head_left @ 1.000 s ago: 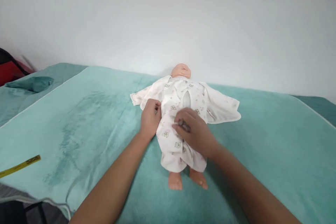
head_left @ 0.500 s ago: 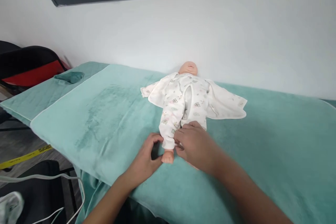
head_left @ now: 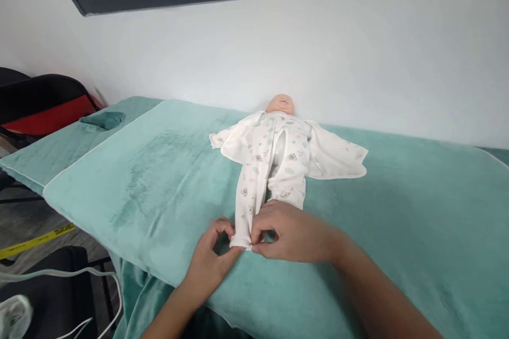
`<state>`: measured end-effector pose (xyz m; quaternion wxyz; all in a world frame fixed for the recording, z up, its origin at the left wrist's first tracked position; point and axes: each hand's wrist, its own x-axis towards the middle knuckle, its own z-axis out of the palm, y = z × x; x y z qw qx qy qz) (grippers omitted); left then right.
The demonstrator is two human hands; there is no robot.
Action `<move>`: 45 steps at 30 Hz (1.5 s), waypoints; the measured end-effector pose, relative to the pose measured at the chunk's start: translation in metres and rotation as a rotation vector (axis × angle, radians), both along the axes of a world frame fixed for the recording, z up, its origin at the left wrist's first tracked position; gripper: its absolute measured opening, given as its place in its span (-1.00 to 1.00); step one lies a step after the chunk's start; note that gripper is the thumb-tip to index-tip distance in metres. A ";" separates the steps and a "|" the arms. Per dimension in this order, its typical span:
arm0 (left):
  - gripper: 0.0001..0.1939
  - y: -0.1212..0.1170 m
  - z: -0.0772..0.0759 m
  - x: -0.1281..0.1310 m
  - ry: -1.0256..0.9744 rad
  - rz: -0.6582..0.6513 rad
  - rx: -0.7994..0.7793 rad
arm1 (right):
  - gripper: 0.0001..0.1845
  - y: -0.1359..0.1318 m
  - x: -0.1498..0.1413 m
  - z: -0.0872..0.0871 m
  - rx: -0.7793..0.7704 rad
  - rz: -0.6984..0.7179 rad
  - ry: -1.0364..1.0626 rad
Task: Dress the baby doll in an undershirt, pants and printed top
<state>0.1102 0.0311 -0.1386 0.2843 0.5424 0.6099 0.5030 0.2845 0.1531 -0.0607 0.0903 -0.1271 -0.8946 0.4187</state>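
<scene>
A baby doll (head_left: 280,103) lies on its back on a teal sheet, its head toward the wall. It wears white printed pants (head_left: 254,169) with an open crotch, and a white top (head_left: 336,151) is spread open beneath it. My left hand (head_left: 210,254) pinches the outer side of the cuff of the pant leg on the left. My right hand (head_left: 294,230) pinches the inner side of the same cuff. This leg is pulled straight, and the foot inside it is hidden. The lower part of the other leg is behind my right hand.
The teal sheet (head_left: 397,233) covers a padded bed against a white wall. A face-hole opening (head_left: 105,119) is at its left end. Black-and-red chairs (head_left: 51,108) stand at far left. A dark chair (head_left: 55,291) and a white cable (head_left: 79,271) are at lower left.
Both hands have moved down to the cuff on the left leg. That pant leg has been drawn down over the foot, which showed half a second ago. The view has shifted left.
</scene>
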 end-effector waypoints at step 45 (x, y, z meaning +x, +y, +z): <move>-0.91 0.019 0.046 0.050 0.670 -0.284 0.273 | -0.81 0.002 0.082 -0.001 -0.069 -0.108 -0.192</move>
